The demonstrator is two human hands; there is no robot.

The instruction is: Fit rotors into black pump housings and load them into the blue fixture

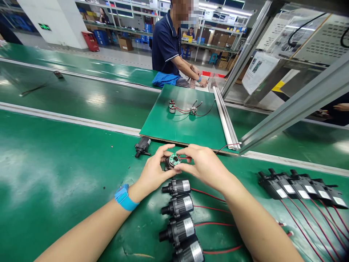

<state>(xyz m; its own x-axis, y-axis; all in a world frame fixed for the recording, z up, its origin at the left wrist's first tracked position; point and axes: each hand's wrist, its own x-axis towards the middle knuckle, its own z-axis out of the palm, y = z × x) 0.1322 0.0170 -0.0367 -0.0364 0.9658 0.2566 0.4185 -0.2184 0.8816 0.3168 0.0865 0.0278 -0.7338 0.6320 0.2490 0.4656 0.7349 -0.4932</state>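
Note:
Between both hands is a small round pump motor with a green ring-shaped circuit board facing up, its dark body partly hidden by fingers. My left hand is closed around its left side, a blue band on the wrist. From the right, my right hand pinches its edge, with red wire running under the fingers. Just below, black pumps with white labels and red leads lie in a column. Up and to the left rests a lone black pump without a visible label.
A raised green board ahead carries several wired motor cores. White tubes and a slanted metal post stand right of it. More labelled pumps lie at right. A co-worker stands across the bench.

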